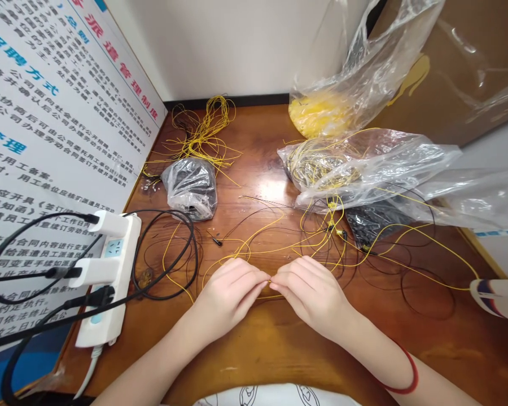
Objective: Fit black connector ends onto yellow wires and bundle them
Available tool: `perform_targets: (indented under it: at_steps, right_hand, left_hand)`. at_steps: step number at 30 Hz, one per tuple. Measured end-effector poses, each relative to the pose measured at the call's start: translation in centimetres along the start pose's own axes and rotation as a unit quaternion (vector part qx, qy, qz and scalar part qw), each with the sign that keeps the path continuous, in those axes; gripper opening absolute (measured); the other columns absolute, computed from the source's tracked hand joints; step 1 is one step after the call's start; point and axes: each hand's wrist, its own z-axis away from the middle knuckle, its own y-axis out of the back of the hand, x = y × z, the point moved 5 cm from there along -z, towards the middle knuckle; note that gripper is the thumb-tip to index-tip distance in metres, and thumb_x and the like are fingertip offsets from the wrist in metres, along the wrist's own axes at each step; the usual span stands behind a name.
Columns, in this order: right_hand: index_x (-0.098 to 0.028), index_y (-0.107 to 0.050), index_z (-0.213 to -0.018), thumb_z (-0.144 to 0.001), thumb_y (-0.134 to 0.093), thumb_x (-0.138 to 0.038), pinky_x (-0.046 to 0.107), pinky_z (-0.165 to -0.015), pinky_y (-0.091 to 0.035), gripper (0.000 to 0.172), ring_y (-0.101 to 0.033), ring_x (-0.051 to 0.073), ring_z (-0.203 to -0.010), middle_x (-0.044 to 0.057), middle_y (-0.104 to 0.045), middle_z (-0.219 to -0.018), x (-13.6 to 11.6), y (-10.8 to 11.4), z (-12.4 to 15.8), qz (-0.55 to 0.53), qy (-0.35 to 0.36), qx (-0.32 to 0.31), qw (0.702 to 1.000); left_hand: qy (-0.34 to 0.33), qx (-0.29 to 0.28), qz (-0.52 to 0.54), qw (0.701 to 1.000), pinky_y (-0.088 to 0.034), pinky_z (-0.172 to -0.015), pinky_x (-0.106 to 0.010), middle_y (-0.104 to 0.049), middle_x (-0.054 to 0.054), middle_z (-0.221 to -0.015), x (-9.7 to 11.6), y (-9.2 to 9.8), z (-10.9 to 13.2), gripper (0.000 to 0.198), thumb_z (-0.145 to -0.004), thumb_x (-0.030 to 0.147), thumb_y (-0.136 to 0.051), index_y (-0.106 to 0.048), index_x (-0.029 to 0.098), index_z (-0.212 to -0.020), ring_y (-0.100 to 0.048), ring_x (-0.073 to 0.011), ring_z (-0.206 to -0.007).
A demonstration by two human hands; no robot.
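A thin yellow wire (270,280) sits just above the near middle of the tabletop (275,349), pinched between two hands; only a speck of it shows. The left hand (232,287) has thumb and fingers closed on it from the left, and the right hand (311,287) does the same from the right, the tips almost meeting.

Just beyond them, loose yellow and dark wires (328,225) sprawl across the wood, tangled thickest to the right. Behind that tangle lies a clear bag (406,158) stuffed with coiled wires (322,166), mostly yellow. Farther back slumps another clear bag (364,79), its bottom full of something bright yellow (317,115) I can't make out. A dark packet (375,217) lies at the near side of the coil bag.

Over on the far left, a small clear bag (195,206) holds dark contents (190,177), with a yellow wire bundle (209,135) behind it. Nearer left, a white power strip (121,259) carries several plugs.
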Motion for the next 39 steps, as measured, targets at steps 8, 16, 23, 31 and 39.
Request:
perform_targets:
  at_steps: [8, 16, 23, 31, 39]
  right_hand:
    - [-0.016, -0.058, -0.08, -0.097, -0.05, -0.015, 0.028, -0.067, -0.04, 0.019, -0.051, 0.013, -0.066, 0.001, -0.062, -0.071, 0.4, -0.5, 0.3, -0.091, -0.089, -0.007, 0.992]
    - [-0.017, -0.057, -0.077, -0.095, -0.052, -0.017, 0.022, -0.061, -0.041, 0.019, -0.053, 0.01, -0.064, -0.001, -0.059, -0.07, 0.8, -0.8, 0.5, -0.213, -0.211, -0.045, 0.953]
    - [-0.018, -0.056, -0.073, -0.094, -0.054, -0.021, 0.02, -0.057, -0.039, 0.021, -0.051, 0.008, -0.059, -0.003, -0.057, -0.066, 1.3, -1.1, 0.4, -0.276, -0.284, -0.067, 0.916]
    - [-0.018, -0.057, -0.072, -0.092, -0.054, -0.021, 0.02, -0.055, -0.037, 0.021, -0.049, 0.008, -0.059, -0.004, -0.055, -0.064, 1.4, -1.4, 0.7, -0.302, -0.314, -0.074, 0.897]
    - [-0.018, -0.058, -0.072, -0.092, -0.055, -0.019, 0.02, -0.056, -0.039, 0.02, -0.05, 0.008, -0.059, -0.004, -0.057, -0.065, 1.5, -1.4, 0.6, -0.299, -0.305, -0.062, 0.902]
  left_hand:
    - [-0.031, 0.046, -0.014, 0.998, -0.055, -0.069, -0.03, -0.074, -0.007, -0.078, 0.2, 0.3, 0.2, 0.012, -0.087, 0.005, -0.063, -0.067, 0.012, -0.096, -0.066, -0.0163, -0.071]
    - [-0.048, 0.051, -0.02, 0.997, -0.056, -0.067, -0.031, -0.074, -0.008, -0.078, 0.1, 0.3, 0.2, 0.013, -0.085, 0.003, -0.065, -0.068, 0.011, -0.094, -0.066, -0.017, -0.071]
    - [-0.048, 0.059, 0.004, 0.997, -0.056, -0.067, -0.03, -0.075, -0.008, -0.077, 0.1, 0.4, 0.2, 0.015, -0.083, 0.0, -0.065, -0.068, 0.01, -0.093, -0.066, -0.0168, -0.071]
    - [-0.044, 0.063, 0.004, 0.997, -0.056, -0.067, -0.029, -0.075, -0.007, -0.076, 0.0, 0.4, 0.2, 0.014, -0.083, 0.001, -0.066, -0.069, 0.012, -0.092, -0.069, -0.0168, -0.07]
    - [-0.033, 0.056, -0.009, 0.998, -0.056, -0.068, -0.028, -0.076, -0.005, -0.077, -0.1, 0.3, 0.2, 0.012, -0.085, 0.004, -0.064, -0.069, 0.014, -0.09, -0.07, -0.016, -0.071]
